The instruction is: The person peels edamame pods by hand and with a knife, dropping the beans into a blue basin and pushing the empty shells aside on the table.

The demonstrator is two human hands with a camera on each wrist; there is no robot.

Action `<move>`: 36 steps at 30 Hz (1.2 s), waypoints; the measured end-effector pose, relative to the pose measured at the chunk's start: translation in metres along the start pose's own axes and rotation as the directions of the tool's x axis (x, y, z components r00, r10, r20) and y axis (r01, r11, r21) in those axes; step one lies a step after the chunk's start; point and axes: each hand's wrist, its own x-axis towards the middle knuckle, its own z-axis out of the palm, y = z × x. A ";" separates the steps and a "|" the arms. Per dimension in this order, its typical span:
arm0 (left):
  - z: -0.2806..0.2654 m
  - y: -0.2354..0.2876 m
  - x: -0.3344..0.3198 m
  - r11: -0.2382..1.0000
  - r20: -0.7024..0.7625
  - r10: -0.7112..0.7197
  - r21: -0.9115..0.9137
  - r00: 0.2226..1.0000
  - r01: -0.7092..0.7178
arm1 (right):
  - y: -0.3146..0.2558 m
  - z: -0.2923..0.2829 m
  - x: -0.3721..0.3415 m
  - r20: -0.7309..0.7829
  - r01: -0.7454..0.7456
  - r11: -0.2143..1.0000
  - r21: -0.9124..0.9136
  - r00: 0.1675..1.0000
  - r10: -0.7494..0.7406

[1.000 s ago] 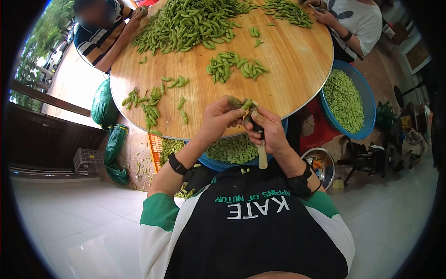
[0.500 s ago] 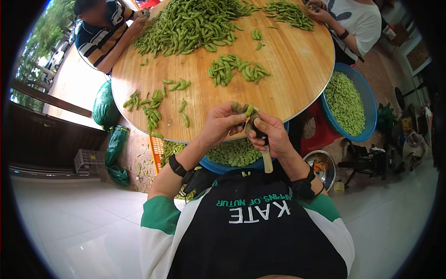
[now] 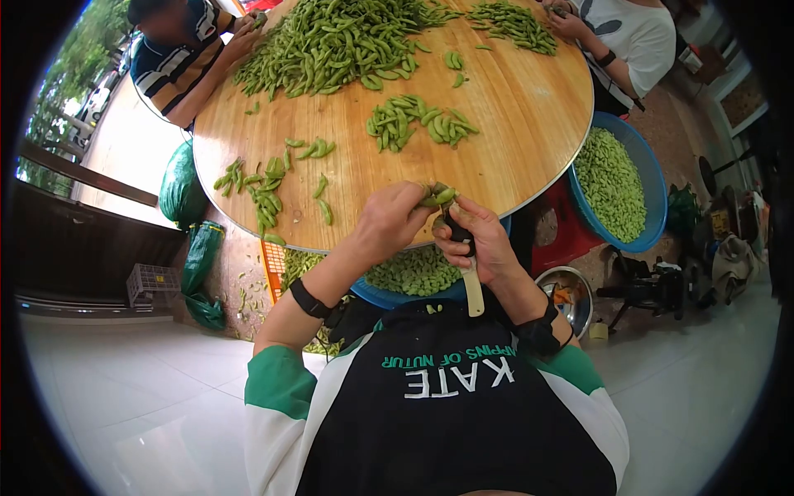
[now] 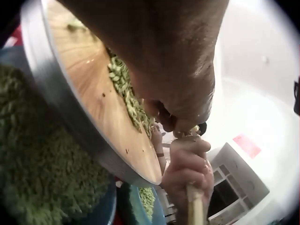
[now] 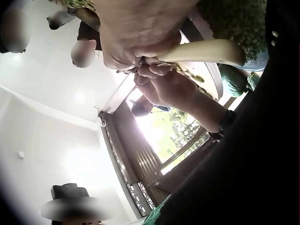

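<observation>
The left hand [image 3: 393, 217] has rolled, showing more of its back; the pod [image 3: 447, 196] it pinches lies flatter than before, bright green, above the near edge of the surface [image 3: 529, 107]. The right hand [image 3: 486, 240] grips a cream handle [image 3: 473, 291].

And there it is, right across the black front of my shirt [image 3: 463, 446]: KATE, in big white capitals [image 3: 459, 380], upside down from where I look! Just beneath it on the fabric runs a smaller green line [image 3: 447, 358], and all I can make out there is APPINS OF NUTUR.
</observation>
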 end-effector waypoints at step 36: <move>0.006 0.003 -0.016 -0.045 0.654 -0.455 -0.694 0.604 0.718 | 0.002 -0.013 0.019 -0.167 0.145 0.940 -0.308 0.965 -0.203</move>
